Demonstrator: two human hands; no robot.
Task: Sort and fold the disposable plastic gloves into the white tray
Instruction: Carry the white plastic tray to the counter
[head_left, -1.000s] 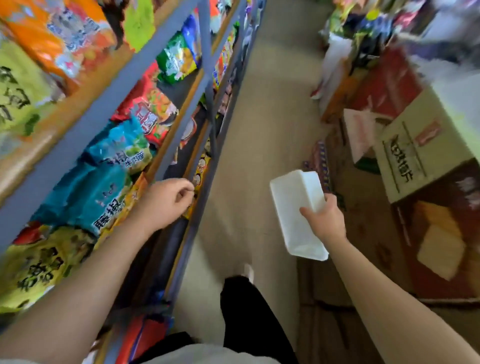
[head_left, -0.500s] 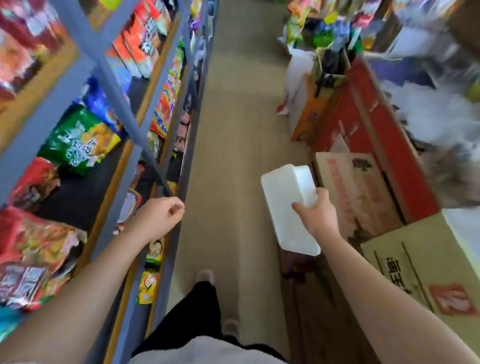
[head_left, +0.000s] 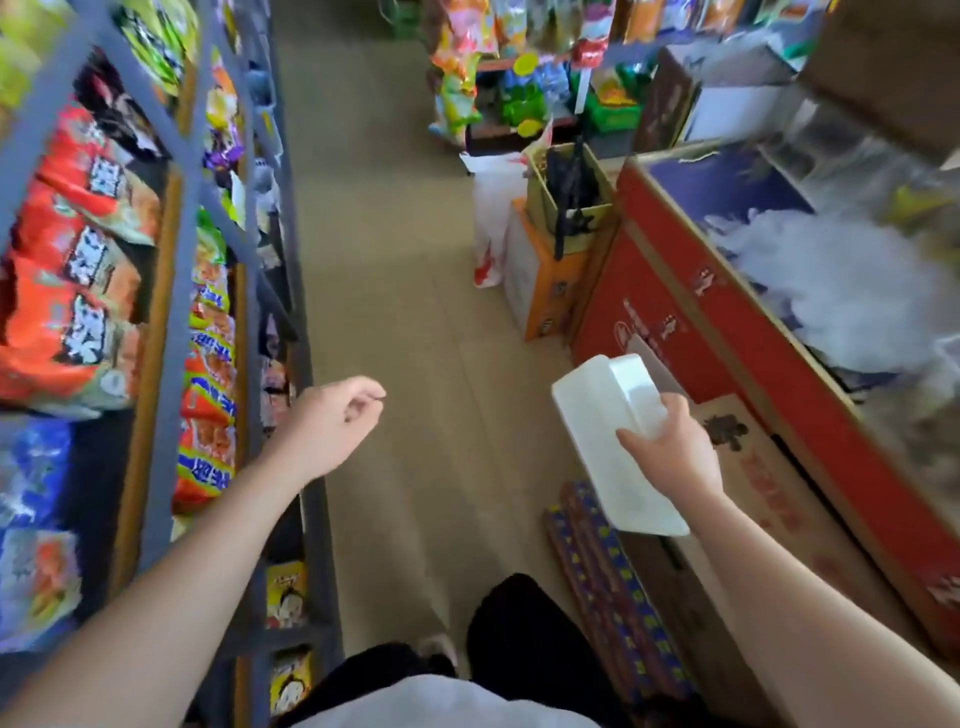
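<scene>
My right hand (head_left: 672, 452) grips a white foam tray (head_left: 602, 415) by its long edge and holds it tilted in the air above the aisle floor. To the right, a heap of clear disposable plastic gloves (head_left: 852, 291) lies on a dark blue surface on top of a red box (head_left: 691, 322). My left hand (head_left: 332, 421) hangs in the air over the aisle beside the shelves, fingers loosely curled, holding nothing.
Grey metal shelves (head_left: 171, 291) packed with snack bags line the left. Cardboard boxes (head_left: 769, 499) and an orange box (head_left: 545, 280) with a white plastic bag (head_left: 491, 228) stand along the right. The beige floor (head_left: 395, 270) runs between them. My legs show at the bottom.
I have walked forward along the aisle, so the red box with the gloves has come closer on the right. My left hand has moved away from the shelf; my right still carries the tray.
</scene>
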